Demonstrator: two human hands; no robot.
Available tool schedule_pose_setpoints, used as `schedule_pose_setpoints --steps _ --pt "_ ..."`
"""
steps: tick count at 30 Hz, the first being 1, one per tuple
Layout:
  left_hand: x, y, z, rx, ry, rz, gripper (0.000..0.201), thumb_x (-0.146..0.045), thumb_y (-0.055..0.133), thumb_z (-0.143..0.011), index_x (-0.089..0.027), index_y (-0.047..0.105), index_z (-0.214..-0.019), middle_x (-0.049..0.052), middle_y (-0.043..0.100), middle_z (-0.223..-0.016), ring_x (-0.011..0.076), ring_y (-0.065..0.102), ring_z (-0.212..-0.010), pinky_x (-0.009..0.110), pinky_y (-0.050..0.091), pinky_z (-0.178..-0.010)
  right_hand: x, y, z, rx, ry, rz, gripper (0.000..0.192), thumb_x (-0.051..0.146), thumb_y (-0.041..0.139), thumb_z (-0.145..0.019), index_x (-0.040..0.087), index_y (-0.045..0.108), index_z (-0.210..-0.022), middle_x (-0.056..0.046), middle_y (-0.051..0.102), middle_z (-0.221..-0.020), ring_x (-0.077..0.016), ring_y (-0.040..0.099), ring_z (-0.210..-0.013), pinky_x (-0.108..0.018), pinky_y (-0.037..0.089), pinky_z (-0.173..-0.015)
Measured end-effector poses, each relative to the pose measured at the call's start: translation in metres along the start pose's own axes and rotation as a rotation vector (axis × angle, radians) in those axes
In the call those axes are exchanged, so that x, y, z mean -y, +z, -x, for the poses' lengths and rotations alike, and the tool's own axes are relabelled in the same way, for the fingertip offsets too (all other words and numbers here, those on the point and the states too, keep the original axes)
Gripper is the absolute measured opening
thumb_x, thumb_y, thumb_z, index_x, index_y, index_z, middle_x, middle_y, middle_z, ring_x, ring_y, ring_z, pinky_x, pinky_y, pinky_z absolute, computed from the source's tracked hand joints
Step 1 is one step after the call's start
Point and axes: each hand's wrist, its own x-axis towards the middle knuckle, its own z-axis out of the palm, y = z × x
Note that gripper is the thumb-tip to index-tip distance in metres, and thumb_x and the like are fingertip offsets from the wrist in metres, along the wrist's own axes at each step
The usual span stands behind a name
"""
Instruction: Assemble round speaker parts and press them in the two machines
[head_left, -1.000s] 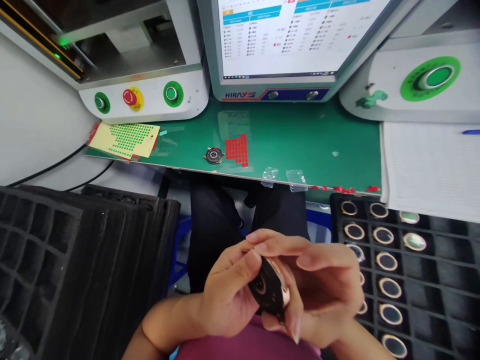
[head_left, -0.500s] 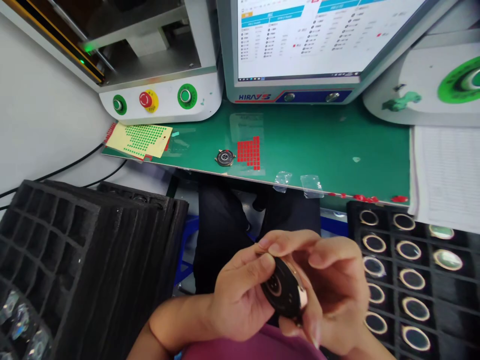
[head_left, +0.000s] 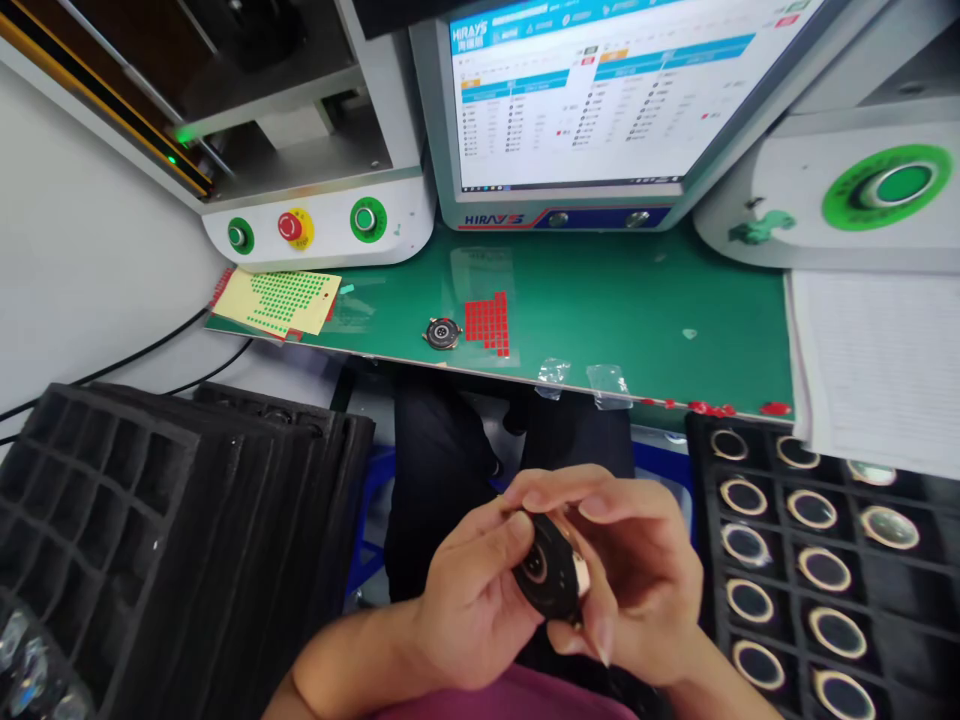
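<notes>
You gripped the round watch case (head_left: 551, 578) between your left hand (head_left: 472, 600) and right hand (head_left: 637, 590), over your lap, short of the desk's (head_left: 600, 300) front edge; many cases waited in the tray (head_left: 825, 560).

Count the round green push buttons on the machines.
3. Two sit on the left machine's front panel, the left one and the right one, flanking a red button. A larger one tops the right machine. Others may lie out of frame.

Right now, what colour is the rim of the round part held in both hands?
Rose-gold rim around a black round part, seen in the head view.
</notes>
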Motion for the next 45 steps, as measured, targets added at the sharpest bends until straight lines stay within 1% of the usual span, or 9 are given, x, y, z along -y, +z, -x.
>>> schedule_pose_setpoints --steps 7,11,14,18,21,25,32,40,45 --pt "-0.001 -0.003 -0.018 -0.015 -0.031 0.034 0.046 -0.048 0.051 -0.091 -0.010 0.064 -0.069 0.003 0.052 -0.052 0.0086 0.043 -0.047 0.020 0.036 -0.052 -0.003 0.000 -0.002 -0.110 -0.016 0.082 0.055 0.027 0.082 -0.076 0.026 0.056 -0.124 -0.006 0.070 -0.110 -0.0208 0.069 -0.106 -0.033 0.061 -0.090" --pt "-0.020 -0.011 -0.028 -0.081 -0.166 -0.148 0.057 -0.065 0.047 -0.088 -0.012 0.068 -0.086 0.006 0.063 -0.065 0.0147 0.058 -0.060 0.023 0.045 -0.059 -0.001 -0.012 -0.012 -0.188 -0.041 0.155 0.047 0.025 0.081 -0.077 0.026 0.058 -0.118 -0.006 0.073 -0.107 -0.0216 0.072 -0.102 -0.039 0.056 -0.099" --pt "-0.057 -0.027 -0.042 -0.175 -0.076 -0.851 0.045 -0.056 0.054 -0.089 -0.014 0.069 -0.098 0.009 0.071 -0.082 0.0184 0.064 -0.074 0.030 0.051 -0.072 0.004 -0.029 -0.021 -0.291 -0.048 0.182 0.042 0.022 0.080 -0.078 0.027 0.060 -0.114 -0.006 0.074 -0.106 -0.0231 0.072 -0.100 -0.040 0.061 -0.091" --pt "-0.112 -0.057 -0.073 -0.430 0.369 -1.994 0.019 -0.028 0.061 -0.088 -0.018 0.070 -0.103 0.011 0.071 -0.107 0.0259 0.061 -0.104 0.042 0.048 -0.096 0.001 -0.050 -0.026 -0.346 -0.042 0.195 0.047 0.007 0.078 -0.074 0.027 0.061 -0.113 -0.005 0.072 -0.108 -0.0184 0.071 -0.101 -0.029 0.060 -0.088" --pt "-0.137 -0.073 -0.093 -0.387 0.269 -2.346 0.038 -0.025 0.066 -0.086 -0.020 0.061 -0.123 0.011 0.065 -0.122 0.0275 0.058 -0.115 0.043 0.048 -0.099 -0.008 -0.055 -0.023 -0.325 0.004 0.207 0.049 0.003 0.077 -0.073 0.027 0.060 -0.112 -0.004 0.071 -0.109 -0.0182 0.070 -0.102 -0.028 0.060 -0.088" --pt "-0.149 -0.080 -0.110 -0.296 0.004 -2.412 0.045 -0.022 0.069 -0.085 -0.019 0.058 -0.128 0.009 0.062 -0.126 0.0264 0.058 -0.116 0.040 0.049 -0.099 -0.018 -0.056 -0.018 -0.342 0.063 0.247 0.045 0.007 0.077 -0.073 0.026 0.060 -0.109 -0.005 0.071 -0.107 -0.0198 0.071 -0.099 -0.030 0.061 -0.084" --pt "-0.155 -0.078 -0.123 -0.276 -0.094 -2.422 0.033 -0.020 0.070 -0.084 -0.017 0.064 -0.116 0.008 0.065 -0.106 0.0255 0.062 -0.101 0.037 0.050 -0.090 -0.021 -0.060 -0.015 -0.374 0.062 0.317 0.042 0.006 0.077 -0.071 0.026 0.061 -0.105 -0.006 0.072 -0.102 -0.0211 0.073 -0.096 -0.032 0.063 -0.080" --pt "-0.158 -0.078 -0.122 -0.303 -0.063 -2.429 0.031 -0.022 0.074 -0.080 -0.020 0.066 -0.110 0.005 0.063 -0.100 0.0218 0.064 -0.094 0.030 0.050 -0.083 -0.016 -0.045 -0.008 -0.353 0.007 0.329 0.041 0.005 0.076 -0.072 0.024 0.060 -0.105 -0.004 0.071 -0.104 -0.0154 0.072 -0.098 -0.021 0.059 -0.085" --pt "-0.158 -0.077 -0.122 -0.330 -0.007 -2.415 0.026 -0.022 0.075 -0.078 -0.018 0.069 -0.104 0.005 0.063 -0.098 0.0239 0.065 -0.092 0.031 0.049 -0.081 -0.007 -0.042 0.009 -0.364 -0.016 0.360 0.040 0.008 0.076 -0.074 0.024 0.060 -0.106 -0.005 0.070 -0.105 -0.0160 0.072 -0.098 -0.023 0.060 -0.085"
